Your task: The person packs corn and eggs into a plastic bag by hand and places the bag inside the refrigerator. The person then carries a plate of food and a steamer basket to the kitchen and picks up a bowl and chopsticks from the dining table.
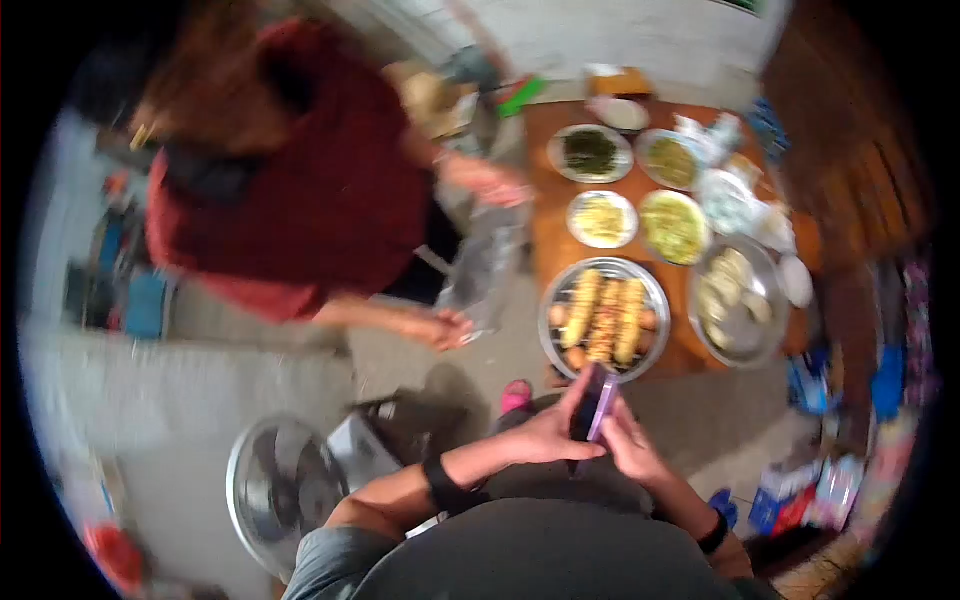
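Observation:
A smartphone (597, 405) with a purple edge and a dark screen is held upright in front of my body. My left hand (550, 432) is closed around its left side. On its other side, the fingers of my right hand (632, 445) wrap against the purple edge. Just beyond the phone, a round metal tray (655, 340) holds several corn cobs (605, 315) and brown egg-like rounds. The tray rests at the near edge of a wooden table (550, 230).
Plates with dark greens (590, 153) and yellowish food (602, 218) stand on the table, beside a metal basin (745, 350) of pale pieces. At left, a person in a dark red top (300, 180) holds a clear plastic bag (485, 270). A fan (285, 490) stands lower left.

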A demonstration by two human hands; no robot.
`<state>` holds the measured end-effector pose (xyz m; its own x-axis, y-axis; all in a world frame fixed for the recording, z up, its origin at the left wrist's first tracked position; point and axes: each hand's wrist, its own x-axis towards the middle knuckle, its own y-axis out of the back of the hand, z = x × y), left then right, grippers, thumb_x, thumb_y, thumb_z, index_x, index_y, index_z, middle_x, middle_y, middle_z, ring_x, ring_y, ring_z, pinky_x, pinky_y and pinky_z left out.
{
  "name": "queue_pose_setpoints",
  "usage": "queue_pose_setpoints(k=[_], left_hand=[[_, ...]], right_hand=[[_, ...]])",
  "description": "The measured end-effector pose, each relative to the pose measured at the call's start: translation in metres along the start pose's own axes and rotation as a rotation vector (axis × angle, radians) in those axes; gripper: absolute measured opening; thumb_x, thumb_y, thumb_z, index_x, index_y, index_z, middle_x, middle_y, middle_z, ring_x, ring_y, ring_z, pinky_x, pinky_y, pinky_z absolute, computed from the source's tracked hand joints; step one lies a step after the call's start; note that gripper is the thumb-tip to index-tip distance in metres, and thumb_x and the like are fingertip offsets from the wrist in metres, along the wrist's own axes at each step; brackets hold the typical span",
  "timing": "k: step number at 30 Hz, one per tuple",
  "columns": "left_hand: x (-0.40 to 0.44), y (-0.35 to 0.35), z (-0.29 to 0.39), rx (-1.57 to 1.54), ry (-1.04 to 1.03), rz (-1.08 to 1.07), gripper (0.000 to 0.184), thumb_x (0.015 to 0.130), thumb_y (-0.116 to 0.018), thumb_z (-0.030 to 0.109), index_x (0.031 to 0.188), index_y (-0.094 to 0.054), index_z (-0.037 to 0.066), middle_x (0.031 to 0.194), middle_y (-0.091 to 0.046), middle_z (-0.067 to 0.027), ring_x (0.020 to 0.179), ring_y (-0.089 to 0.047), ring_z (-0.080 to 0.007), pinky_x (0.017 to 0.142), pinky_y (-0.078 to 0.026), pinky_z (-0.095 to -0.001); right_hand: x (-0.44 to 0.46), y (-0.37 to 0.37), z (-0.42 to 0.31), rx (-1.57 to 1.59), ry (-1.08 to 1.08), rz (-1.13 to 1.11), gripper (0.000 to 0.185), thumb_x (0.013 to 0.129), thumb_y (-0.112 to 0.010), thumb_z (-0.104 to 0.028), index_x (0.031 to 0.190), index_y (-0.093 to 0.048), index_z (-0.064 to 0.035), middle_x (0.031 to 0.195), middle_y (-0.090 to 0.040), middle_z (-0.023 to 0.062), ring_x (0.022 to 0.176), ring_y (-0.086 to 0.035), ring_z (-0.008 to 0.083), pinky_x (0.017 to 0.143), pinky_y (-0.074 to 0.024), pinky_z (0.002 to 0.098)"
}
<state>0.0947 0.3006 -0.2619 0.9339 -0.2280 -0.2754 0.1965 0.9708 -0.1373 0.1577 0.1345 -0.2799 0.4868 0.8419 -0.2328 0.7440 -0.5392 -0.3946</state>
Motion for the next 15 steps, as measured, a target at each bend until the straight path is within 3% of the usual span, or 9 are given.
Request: queue_pose_setpoints(k=[2, 3, 5, 7, 10, 11, 13, 15], left_hand=[[-0.026, 0.005, -0.006, -0.206, 0.09, 0.089, 0.104, 0.077, -0.068, 0.015, 0.142, 0.012, 0.014, 0.134, -0.03, -0.0129, 0.106, -0.045, -0.0195, 0.091, -0.039, -0.0304], [-0.04, 0.007, -0.016, -0.357, 0.128, 0.152, 0.102, 0.077, -0.068, 0.014, 0.143, 0.01, 0.013, 0.132, -0.031, -0.0126, 0.102, -0.047, -0.0182, 0.088, -0.041, -0.03], [-0.077, 0.007, -0.05, -0.513, 0.174, 0.396, 0.094, 0.077, -0.067, 0.012, 0.143, 0.0, 0.012, 0.129, -0.034, -0.0125, 0.102, -0.049, -0.0176, 0.087, -0.041, -0.0326], [-0.124, 0.004, -0.085, -0.577, 0.145, 0.63, 0.092, 0.076, -0.068, 0.014, 0.143, -0.004, 0.011, 0.13, -0.034, -0.0127, 0.103, -0.049, -0.0185, 0.089, -0.04, -0.0328], [-0.2, -0.006, -0.131, -0.283, 0.195, 1.097, 0.091, 0.073, -0.069, 0.016, 0.142, -0.01, 0.007, 0.133, -0.033, -0.0099, 0.111, -0.042, -0.0188, 0.092, -0.038, -0.0319], [-0.224, -0.012, -0.155, -0.394, 0.05, 1.237, 0.092, 0.073, -0.07, 0.016, 0.142, -0.01, 0.006, 0.131, -0.035, -0.0093, 0.111, -0.041, -0.0183, 0.091, -0.037, -0.0292], [-0.277, -0.024, -0.198, -0.189, 0.276, 1.523, 0.091, 0.074, -0.068, 0.01, 0.143, -0.009, 0.008, 0.128, -0.038, -0.0096, 0.102, -0.047, -0.0165, 0.087, -0.041, -0.0284], [-0.319, -0.046, -0.242, -0.318, 0.195, 1.705, 0.088, 0.076, -0.065, 0.007, 0.143, -0.008, 0.009, 0.122, -0.043, -0.0097, 0.093, -0.052, -0.016, 0.08, -0.044, -0.0289]], right_hand=[[0.002, -0.007, -0.013, 0.124, -0.059, -0.157, 0.053, 0.096, -0.033, -0.017, 0.141, -0.012, -0.0001, 0.142, -0.025, 0.0133, 0.129, -0.029, 0.021, 0.104, -0.0262, 0.035], [-0.004, -0.004, -0.012, -0.092, -0.12, -0.115, 0.05, 0.096, -0.034, -0.02, 0.14, -0.019, -0.0011, 0.141, -0.027, 0.0156, 0.127, -0.032, 0.0221, 0.101, -0.0313, 0.0375], [-0.002, -0.004, -0.008, -0.026, -0.286, -0.069, 0.045, 0.097, -0.035, -0.021, 0.136, -0.028, -0.0009, 0.135, -0.036, 0.0185, 0.122, -0.038, 0.0235, 0.094, -0.0406, 0.0376], [0.001, -0.005, 0.006, -0.106, -0.377, -0.146, 0.044, 0.097, -0.034, -0.024, 0.134, -0.03, -0.001, 0.13, -0.04, 0.0187, 0.119, -0.041, 0.0246, 0.091, -0.0426, 0.0382], [-0.003, -0.02, 0.026, -0.222, -0.449, -0.198, 0.042, 0.097, -0.033, -0.026, 0.131, -0.034, -0.0007, 0.123, -0.046, 0.0191, 0.112, -0.047, 0.0248, 0.086, -0.0462, 0.0382], [-0.002, -0.026, 0.031, -0.25, -0.457, -0.201, 0.041, 0.097, -0.032, -0.024, 0.13, -0.035, -0.0002, 0.12, -0.048, 0.0192, 0.108, -0.049, 0.024, 0.084, -0.0478, 0.0376], [-0.007, -0.046, 0.037, -0.286, -0.486, -0.256, 0.04, 0.097, -0.032, -0.023, 0.129, -0.036, 0.0002, 0.117, -0.05, 0.0188, 0.106, -0.051, 0.0234, 0.083, -0.0484, 0.037], [-0.011, -0.064, 0.046, -0.388, -0.528, -0.299, 0.04, 0.096, -0.035, -0.023, 0.128, -0.037, 0.0005, 0.113, -0.052, 0.0175, 0.104, -0.052, 0.023, 0.081, -0.0492, 0.0359]])
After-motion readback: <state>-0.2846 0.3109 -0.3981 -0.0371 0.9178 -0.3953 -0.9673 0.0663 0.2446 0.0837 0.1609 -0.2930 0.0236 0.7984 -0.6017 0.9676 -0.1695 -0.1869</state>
